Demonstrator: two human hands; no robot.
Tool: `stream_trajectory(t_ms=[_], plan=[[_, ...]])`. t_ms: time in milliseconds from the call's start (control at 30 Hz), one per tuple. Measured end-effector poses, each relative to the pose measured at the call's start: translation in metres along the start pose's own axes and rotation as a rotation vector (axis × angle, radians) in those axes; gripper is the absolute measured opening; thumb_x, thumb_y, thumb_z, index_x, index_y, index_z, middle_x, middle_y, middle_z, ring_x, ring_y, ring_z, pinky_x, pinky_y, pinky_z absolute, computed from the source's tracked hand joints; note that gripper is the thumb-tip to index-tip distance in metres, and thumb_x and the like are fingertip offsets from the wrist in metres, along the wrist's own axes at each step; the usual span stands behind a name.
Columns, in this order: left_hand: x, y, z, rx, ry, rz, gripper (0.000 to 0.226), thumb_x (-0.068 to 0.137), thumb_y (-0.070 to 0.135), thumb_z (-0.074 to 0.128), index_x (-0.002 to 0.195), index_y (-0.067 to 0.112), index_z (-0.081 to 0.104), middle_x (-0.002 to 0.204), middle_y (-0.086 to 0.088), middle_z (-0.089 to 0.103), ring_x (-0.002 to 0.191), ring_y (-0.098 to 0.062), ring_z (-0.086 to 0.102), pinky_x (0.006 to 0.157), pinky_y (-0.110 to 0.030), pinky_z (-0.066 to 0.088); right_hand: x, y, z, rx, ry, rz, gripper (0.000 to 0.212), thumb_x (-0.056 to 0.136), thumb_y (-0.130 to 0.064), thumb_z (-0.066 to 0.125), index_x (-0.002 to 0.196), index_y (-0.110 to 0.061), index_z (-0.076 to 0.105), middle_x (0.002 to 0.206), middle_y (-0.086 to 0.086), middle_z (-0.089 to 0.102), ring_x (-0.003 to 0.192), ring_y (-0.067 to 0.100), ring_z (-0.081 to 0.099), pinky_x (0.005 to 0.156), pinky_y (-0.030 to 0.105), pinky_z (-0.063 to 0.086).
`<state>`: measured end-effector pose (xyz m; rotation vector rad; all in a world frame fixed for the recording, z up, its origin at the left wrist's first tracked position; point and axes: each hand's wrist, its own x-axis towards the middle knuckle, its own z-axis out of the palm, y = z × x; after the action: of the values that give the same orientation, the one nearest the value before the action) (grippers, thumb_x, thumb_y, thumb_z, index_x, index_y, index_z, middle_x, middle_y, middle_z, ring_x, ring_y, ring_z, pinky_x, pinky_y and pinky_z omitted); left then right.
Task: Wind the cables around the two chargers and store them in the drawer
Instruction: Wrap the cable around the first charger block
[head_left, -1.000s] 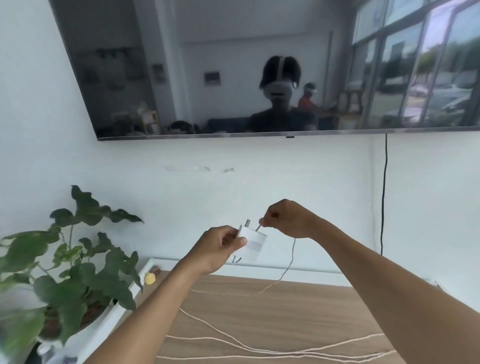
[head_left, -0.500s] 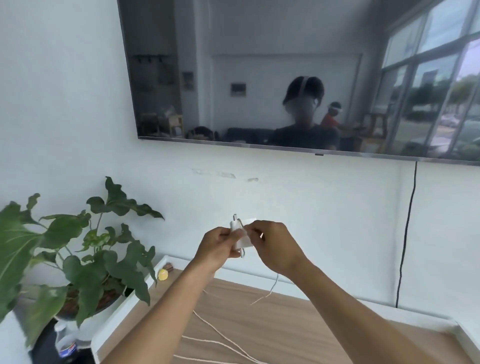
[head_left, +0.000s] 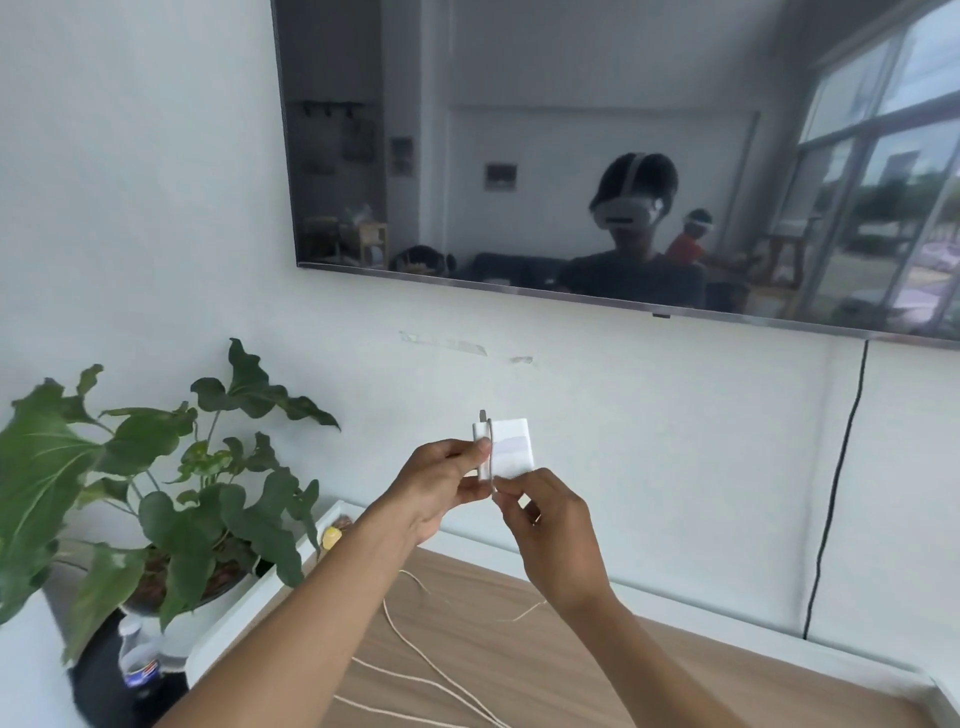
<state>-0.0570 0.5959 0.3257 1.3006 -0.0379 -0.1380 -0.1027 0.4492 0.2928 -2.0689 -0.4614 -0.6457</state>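
One white square plastic charger (head_left: 511, 449) was held up at frame centre, above the light wooden tabletop (head_left: 545, 660). The left hand (head_left: 441, 486) gripped its left edge with fingers and thumb curled round it. The right hand (head_left: 545, 519), just below, pinched the thin cream cable (head_left: 491, 467) and drew a strand across the charger's side. This looked like early winding of the first charger, as most of the cable lay slack on the wood at lower centre. The next move would need the right hand to carry the cable round the block under tension while the left steadied it. The second charger and the drawer were not in view.
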Motion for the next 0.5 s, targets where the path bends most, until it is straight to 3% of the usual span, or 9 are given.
stream_trajectory(t_ms=[133,267,400,500], plan=[[0.003,0.002,0.008,-0.024,0.001,0.049,0.017,0.09,0.02,0.065,0.089,0.003,0.066,0.088,-0.013,0.07,0.062,-0.022,0.068,0.064,-0.025,0.057,-0.002,0.01,-0.002,-0.03,0.028,-0.005,0.018,0.091,-0.01,0.06,0.099,-0.021,0.072,0.085,-0.012,0.059,0.062,0.009,0.052,0.057,0.013,0.039],[0.002,-0.001,0.012,0.085,-0.02,0.072,0.026,0.086,0.021,0.07,0.101,0.001,0.067,0.089,-0.014,0.071,0.063,-0.021,0.069,0.064,-0.025,0.058,-0.001,0.017,-0.007,-0.051,0.015,-0.024,0.018,0.091,-0.012,0.06,0.096,-0.024,0.072,0.084,-0.015,0.058,0.059,0.013,0.05,0.056,0.025,0.043],[0.004,0.0,0.012,0.069,-0.012,0.091,0.029,0.085,0.019,0.071,0.106,-0.001,0.066,0.091,-0.015,0.072,0.066,-0.024,0.069,0.064,-0.025,0.058,-0.002,0.02,-0.011,-0.017,0.018,0.013,0.019,0.092,-0.012,0.06,0.094,-0.026,0.072,0.085,-0.017,0.06,0.059,0.009,0.052,0.056,0.014,0.04],[0.005,-0.001,0.016,0.022,0.01,0.074,0.026,0.088,0.02,0.068,0.104,-0.001,0.068,0.091,-0.014,0.071,0.063,-0.023,0.068,0.063,-0.024,0.058,0.0,0.02,-0.016,0.107,0.063,0.139,0.015,0.091,-0.017,0.062,0.083,-0.029,0.067,0.079,-0.016,0.065,0.056,0.011,0.055,0.054,0.014,0.041]])
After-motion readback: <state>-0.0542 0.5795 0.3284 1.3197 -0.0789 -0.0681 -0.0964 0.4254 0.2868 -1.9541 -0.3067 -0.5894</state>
